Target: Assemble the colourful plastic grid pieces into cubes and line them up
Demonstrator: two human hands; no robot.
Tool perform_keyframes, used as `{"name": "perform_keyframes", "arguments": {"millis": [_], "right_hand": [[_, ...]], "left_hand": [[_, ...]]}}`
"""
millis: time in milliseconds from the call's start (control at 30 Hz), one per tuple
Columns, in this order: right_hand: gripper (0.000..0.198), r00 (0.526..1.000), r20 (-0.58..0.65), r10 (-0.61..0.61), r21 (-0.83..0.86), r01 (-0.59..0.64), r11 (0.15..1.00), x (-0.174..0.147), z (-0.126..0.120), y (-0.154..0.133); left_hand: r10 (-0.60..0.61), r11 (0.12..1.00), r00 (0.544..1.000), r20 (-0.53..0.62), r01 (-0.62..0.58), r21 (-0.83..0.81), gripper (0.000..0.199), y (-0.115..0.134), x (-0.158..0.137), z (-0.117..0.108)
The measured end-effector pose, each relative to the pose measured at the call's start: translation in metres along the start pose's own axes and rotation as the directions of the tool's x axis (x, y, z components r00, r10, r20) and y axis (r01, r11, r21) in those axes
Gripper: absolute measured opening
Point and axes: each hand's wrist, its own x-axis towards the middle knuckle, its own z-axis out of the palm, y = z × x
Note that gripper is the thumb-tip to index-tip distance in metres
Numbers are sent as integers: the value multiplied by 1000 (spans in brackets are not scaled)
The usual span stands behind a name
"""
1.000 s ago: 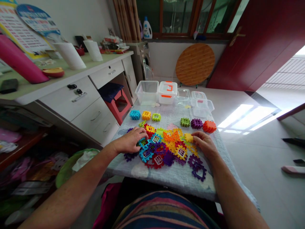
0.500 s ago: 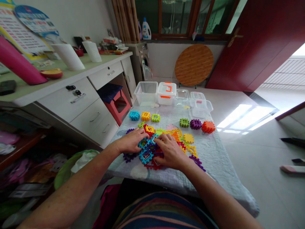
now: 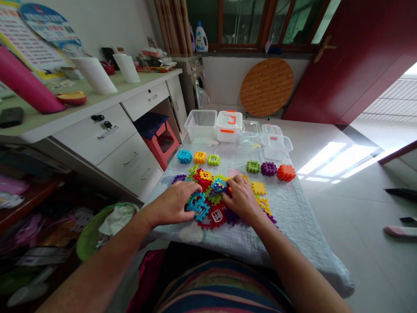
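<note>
A mixed heap of interlocking plastic building tiles, notched along their edges, lies on the cloth-covered table between my hands. My left hand (image 3: 178, 201) is curled around blue building tiles (image 3: 200, 207) at the heap's left side, thumb and fingers on either side of them. On the right, my right hand (image 3: 241, 198) pinches a purple building tile (image 3: 220, 188) with blue pieces against it; its fingers partly cover the pieces there. Near me lies a dark red window tile (image 3: 217, 214). A red tile with a yellow window (image 3: 206, 175) sits at the heap's far side.
Sorted stacks stand beyond the heap: blue (image 3: 184, 156), orange-yellow (image 3: 200, 157), lime (image 3: 213, 160), green (image 3: 253, 166), purple (image 3: 269, 168) and orange (image 3: 286, 172). Clear plastic boxes (image 3: 201, 126) line the table's far edge. A drawer desk (image 3: 114, 148) is at the left.
My hands have moved apart, the right one shifting right with purple and blue tiles. The dark red window tile near me is now uncovered.
</note>
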Motion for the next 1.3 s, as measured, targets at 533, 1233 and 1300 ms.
{"name": "perform_keyframes", "arguments": {"millis": [533,1233,1300], "right_hand": [[21,994,-11,111,304,-103,947,-35,-39,76],[29,880,-121,460,444,-366,818,-63,-12,112],[29,881,-117,458,429,-371,824,-63,-13,112]], "left_hand": [[118,989,983,142,-129,72,56,3,4,26],[-421,905,879,-221,391,-170,57,-82,4,-5],[-492,867,850,-190,458,-195,62,-104,4,-5]]}}
